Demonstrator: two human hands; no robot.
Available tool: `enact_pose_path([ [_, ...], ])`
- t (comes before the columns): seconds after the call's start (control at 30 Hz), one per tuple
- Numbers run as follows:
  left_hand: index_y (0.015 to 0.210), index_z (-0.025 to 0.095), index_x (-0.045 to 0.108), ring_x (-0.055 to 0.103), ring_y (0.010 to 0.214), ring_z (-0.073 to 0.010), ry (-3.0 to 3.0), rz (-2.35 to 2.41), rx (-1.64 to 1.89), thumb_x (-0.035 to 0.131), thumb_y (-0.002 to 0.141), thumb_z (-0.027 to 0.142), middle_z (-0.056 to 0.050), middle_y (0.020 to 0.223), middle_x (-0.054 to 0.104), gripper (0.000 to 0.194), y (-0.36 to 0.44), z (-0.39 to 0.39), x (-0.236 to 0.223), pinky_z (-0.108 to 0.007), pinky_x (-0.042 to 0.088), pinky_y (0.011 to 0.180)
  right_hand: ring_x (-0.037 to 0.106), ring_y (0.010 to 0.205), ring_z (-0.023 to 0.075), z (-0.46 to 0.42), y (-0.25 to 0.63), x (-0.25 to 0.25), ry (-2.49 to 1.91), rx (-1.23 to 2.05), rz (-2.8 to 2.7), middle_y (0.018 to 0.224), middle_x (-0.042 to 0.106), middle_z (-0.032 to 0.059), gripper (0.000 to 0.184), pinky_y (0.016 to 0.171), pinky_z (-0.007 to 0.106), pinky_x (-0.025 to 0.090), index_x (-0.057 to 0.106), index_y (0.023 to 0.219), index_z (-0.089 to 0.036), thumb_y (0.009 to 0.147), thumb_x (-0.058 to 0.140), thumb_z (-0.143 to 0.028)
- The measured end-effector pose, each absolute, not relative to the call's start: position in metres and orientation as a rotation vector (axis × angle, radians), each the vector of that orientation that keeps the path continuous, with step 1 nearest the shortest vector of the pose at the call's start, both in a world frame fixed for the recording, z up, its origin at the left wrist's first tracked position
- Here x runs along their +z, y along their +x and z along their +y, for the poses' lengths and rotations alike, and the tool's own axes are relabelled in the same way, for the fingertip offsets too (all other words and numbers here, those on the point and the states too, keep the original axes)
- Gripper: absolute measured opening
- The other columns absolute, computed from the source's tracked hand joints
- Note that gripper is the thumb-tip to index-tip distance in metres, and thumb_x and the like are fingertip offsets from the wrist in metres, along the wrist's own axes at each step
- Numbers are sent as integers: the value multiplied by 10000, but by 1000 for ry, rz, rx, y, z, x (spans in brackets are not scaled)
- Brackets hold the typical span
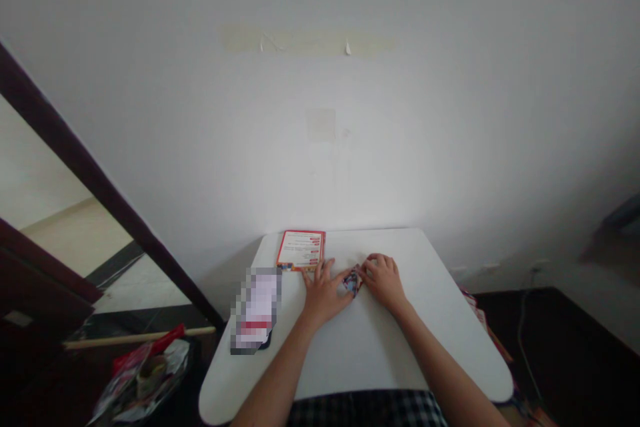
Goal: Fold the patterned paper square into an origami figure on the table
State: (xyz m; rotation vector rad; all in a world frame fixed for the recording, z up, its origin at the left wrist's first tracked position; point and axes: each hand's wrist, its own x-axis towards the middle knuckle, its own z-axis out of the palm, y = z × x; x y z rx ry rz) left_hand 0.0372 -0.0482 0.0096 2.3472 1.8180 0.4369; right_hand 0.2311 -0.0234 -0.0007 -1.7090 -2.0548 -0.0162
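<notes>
A small folded piece of printed paper (352, 281), dark and bluish with a pointed shape, lies on the white table (350, 360) between my hands. My left hand (323, 290) steadies it from the left with thumb and index finger, while its other fingers spread over the tabletop. From the right, my right hand (384, 280) pinches the paper's edge, its fingers curled together. The right fingertips partly cover the paper. Beyond my left fingertips lies a red-bordered printed sheet or booklet (303, 248), its lower right corner close to them.
A phone (257, 310), blurred by pixelation, lies at the table's left side. The wall (320, 180) rises behind the far edge. On the floor at left are a bag of scraps (150, 373) and a wooden stick (140, 337). A cable (523, 327) hangs at right.
</notes>
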Motion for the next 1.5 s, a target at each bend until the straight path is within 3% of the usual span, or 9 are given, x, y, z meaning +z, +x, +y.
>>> enact_pose_path([
  [0.2,1314,538,537,215,1459,-360,2322,1859,499,491,832,703,-12,1550,379,512,41,-50,11,-731,9,1122,471,1146,234,-25,230,1,-1732,-36,-2057,1215,592,22,239,1056,430,321,684,962,-321,939,514,-486],
  [1.5,1288,528,566,237,1441,-374,2257,1927,490,589,772,692,-16,1539,398,543,48,-50,13,-742,34,1103,485,1138,240,-22,227,-1,-1757,-26,-2001,1200,599,27,257,1027,415,353,690,964,-307,936,521,-498],
])
